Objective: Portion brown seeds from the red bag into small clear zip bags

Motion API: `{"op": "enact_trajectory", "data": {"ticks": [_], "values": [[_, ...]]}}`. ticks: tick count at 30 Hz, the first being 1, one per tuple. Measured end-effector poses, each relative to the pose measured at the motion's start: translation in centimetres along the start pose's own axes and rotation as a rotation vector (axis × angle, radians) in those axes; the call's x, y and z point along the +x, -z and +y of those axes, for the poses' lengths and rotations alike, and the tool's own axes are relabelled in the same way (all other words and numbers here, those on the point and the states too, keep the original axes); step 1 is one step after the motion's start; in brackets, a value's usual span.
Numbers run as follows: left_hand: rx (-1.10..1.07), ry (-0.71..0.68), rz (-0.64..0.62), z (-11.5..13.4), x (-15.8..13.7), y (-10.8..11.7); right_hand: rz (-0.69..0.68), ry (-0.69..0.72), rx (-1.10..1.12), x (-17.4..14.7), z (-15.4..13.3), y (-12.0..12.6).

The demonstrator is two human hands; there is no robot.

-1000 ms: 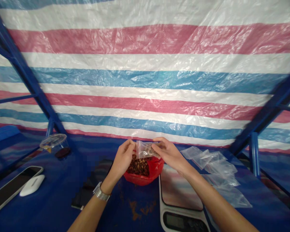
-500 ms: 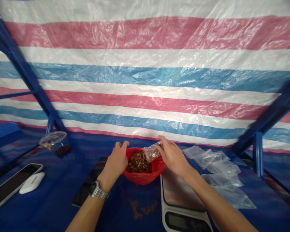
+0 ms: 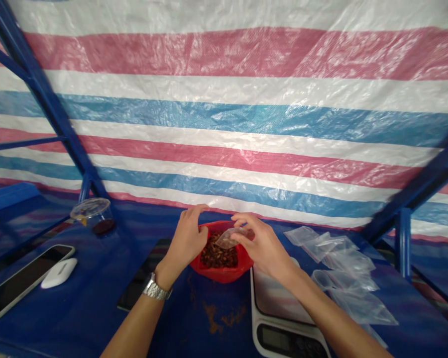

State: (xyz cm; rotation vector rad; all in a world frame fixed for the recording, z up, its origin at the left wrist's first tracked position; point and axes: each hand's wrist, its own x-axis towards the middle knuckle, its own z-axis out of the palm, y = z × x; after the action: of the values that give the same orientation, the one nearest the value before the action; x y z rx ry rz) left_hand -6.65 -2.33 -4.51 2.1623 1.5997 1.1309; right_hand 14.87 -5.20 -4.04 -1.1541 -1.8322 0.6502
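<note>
A red plastic container [image 3: 224,275], perhaps lined with a bag, holds many small dried brown pieces [image 3: 218,254]. Over its right half, my right hand [image 3: 261,243] grips a small clear plastic bag [image 3: 229,238] between thumb and fingers. The bag's loose end points left, above the brown pieces, and some contents seem to lie near my fingers. At the container's left rim is my left hand [image 3: 190,236], its thumb apart from the fingers and nothing visible in it. Partly under my right forearm sits a kitchen scale [image 3: 280,298].
Several clear zip bags [image 3: 347,258] lie spread at the right. A dark tablet-like slab [image 3: 144,278] is under my left forearm. Farther left are a phone [image 3: 26,283], a white earbud case [image 3: 59,273] and a clear cup [image 3: 97,216]. Blue metal posts [image 3: 54,109] flank a striped tarp [image 3: 239,119].
My left hand has risen and turned, its thumb now over the container's rim. The small bag in my right hand has tipped lower and left over the brown pieces. The view has shifted slightly.
</note>
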Motion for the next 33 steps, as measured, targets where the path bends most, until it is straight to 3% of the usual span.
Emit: {"op": "enact_trajectory", "data": {"ticks": [2,5,10,13,17,19,23,33], "values": [[-0.082,-0.077,-0.065,1.5,-0.6,0.4,0.026,-0.014,0.052,0.1,0.2,0.0],[-0.188,-0.173,-0.266,3.4,-1.7,0.3,0.029,-0.032,0.171,0.2,0.2,-0.1],[-0.225,-0.132,-0.276,3.7,-2.7,-2.2,-0.116,-0.049,0.297,0.2,0.3,0.6],[-0.325,-0.077,-0.28,3.0,-2.4,-3.0,-0.24,-0.067,0.078,-0.2,0.6,1.6],[-0.485,-0.037,-0.26,2.7,-1.7,-2.6,-0.33,0.063,-0.422,-0.9,0.9,2.6],[-0.546,-0.018,-0.262,2.6,-1.5,-2.5,-0.362,0.098,-0.572,-1.1,1.0,2.7],[-0.648,0.029,-0.271,2.7,-1.4,-2.4,-0.38,0.119,-0.609,-0.9,1.5,2.7],[-0.636,0.031,-0.306,3.2,-1.9,-2.3,-0.218,0.199,-0.554,-0.1,-0.1,3.7]]}}
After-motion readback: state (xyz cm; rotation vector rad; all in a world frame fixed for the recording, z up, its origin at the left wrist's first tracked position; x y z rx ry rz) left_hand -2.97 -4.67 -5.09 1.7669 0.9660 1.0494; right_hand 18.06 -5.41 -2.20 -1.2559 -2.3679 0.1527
